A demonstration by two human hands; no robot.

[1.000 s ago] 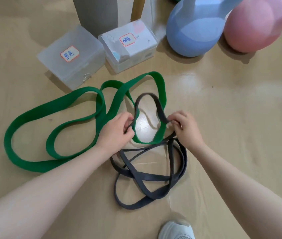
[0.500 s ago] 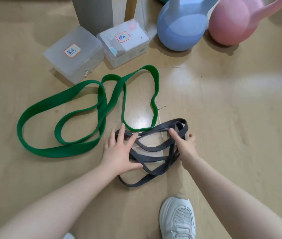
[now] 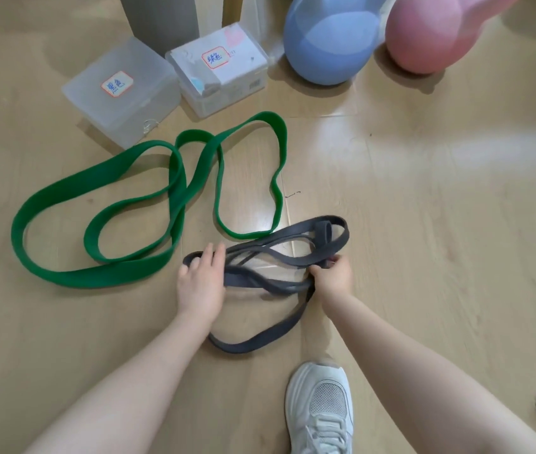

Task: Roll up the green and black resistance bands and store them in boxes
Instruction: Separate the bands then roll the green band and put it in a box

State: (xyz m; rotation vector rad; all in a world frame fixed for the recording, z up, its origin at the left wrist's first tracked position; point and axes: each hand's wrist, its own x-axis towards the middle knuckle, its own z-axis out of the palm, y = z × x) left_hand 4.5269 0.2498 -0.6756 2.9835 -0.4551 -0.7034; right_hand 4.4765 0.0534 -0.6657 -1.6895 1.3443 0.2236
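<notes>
head view: the black band (image 3: 269, 257) lies in a loose tangle on the wooden floor (image 3: 424, 224) straight in front of the person, its strands running mostly left to right between the two hands. the left hand (image 3: 200, 283) lies on the band's left end with fingers fairly straight, pressing it down rather than closing round it. the right hand (image 3: 333, 276) has its fingers curled round a bunch of strands at the right end — a real grip. one slack loop trails back toward the white shoe (image 3: 320, 411).

the green band (image 3: 96, 224) sprawls to the left and beyond, wider and uncoiled, its nearest loop just touching or just beside the black one (hard to say which). neither hand is on it.

two clear boxes (image 3: 122, 93) with labelled lids sit further off, up and left of the hands, lids on.

since the long axis of the black band runs hand to hand, rolling would likely start from one end toward the other — the right hand, already gripping, looks better placed to begin.
</notes>
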